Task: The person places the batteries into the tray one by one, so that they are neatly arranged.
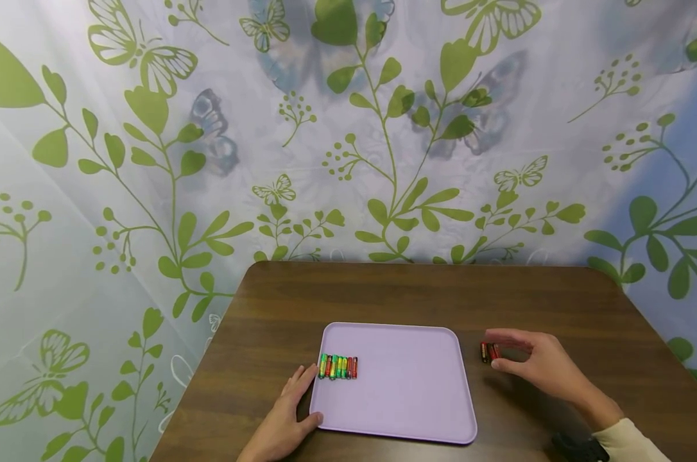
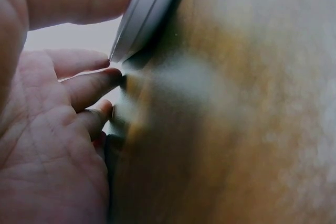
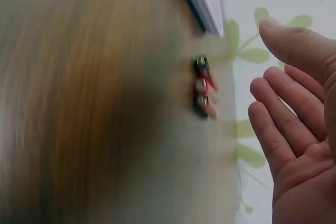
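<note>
A lilac tray (image 1: 409,385) lies on the table with a row of several green, yellow and red batteries (image 1: 338,367) along its left side. My left hand (image 1: 285,410) rests at the tray's left edge, its thumb at the near left corner; the left wrist view shows the fingertips right at the rim (image 2: 144,17). To the right of the tray, a small group of red and black batteries (image 1: 490,352) sits on the wood. Beside them my right hand (image 1: 542,362) reaches in with thumb and fingers spread apart, holding nothing. Three battery ends (image 3: 200,85) show in the right wrist view, a little apart from that hand.
The dark wooden table (image 1: 418,292) has rounded far corners. Behind it hangs a pale curtain (image 1: 302,147) printed with green leaves and butterflies. A dark band (image 1: 579,447) circles the right wrist below a cream sleeve (image 1: 628,441).
</note>
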### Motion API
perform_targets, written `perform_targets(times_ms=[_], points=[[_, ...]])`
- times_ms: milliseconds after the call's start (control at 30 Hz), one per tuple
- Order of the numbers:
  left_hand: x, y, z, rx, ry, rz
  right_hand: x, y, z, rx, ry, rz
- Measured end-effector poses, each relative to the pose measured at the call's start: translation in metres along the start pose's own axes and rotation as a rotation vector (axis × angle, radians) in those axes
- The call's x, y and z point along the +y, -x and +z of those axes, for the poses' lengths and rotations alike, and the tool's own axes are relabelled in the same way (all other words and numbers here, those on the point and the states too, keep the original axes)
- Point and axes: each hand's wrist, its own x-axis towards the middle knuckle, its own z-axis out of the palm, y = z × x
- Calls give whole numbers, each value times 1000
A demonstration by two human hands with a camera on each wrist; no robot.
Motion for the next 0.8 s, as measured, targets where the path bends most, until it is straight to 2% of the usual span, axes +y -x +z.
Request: perform_targets(times_ms=[167,300,600,800], points=[[-1,0,0,-6,0,-11,7,3,-13,1,42,18],[-2,-1,1,-6,-1,-9,15,3,-15,-2,66,19],[-3,-2,1,-7,-5,-19,32,0,-6,-18,86,9],[-3,-1,1,-11,-7,-28,35,-3,-1,-21,101,-14]])
